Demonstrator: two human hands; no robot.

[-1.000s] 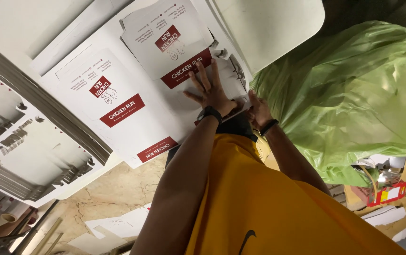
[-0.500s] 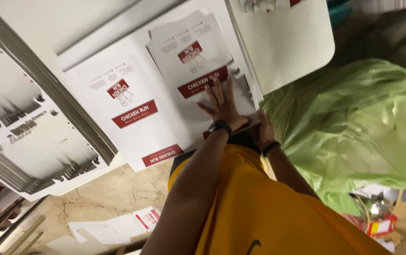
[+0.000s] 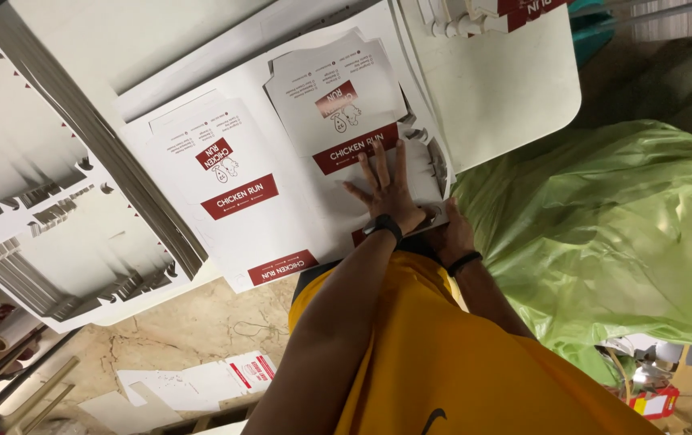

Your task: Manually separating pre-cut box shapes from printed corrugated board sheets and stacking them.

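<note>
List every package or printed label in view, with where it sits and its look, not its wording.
Flat carton blank: on the white table under the left hand, white with red bands; right hand at its near edge.
Second flat carton blank: beside it, same colours.
Stacked unprinted blanks: far side, white.
Printed card scrap: on the floor, white and red.

My left hand [image 3: 390, 193] is pressed flat, fingers spread, on a flat white carton blank [image 3: 346, 121] on the table [image 3: 515, 89]; right hand [image 3: 452, 234] grips its near edge beside a green plastic bag [image 3: 603, 225].
</note>
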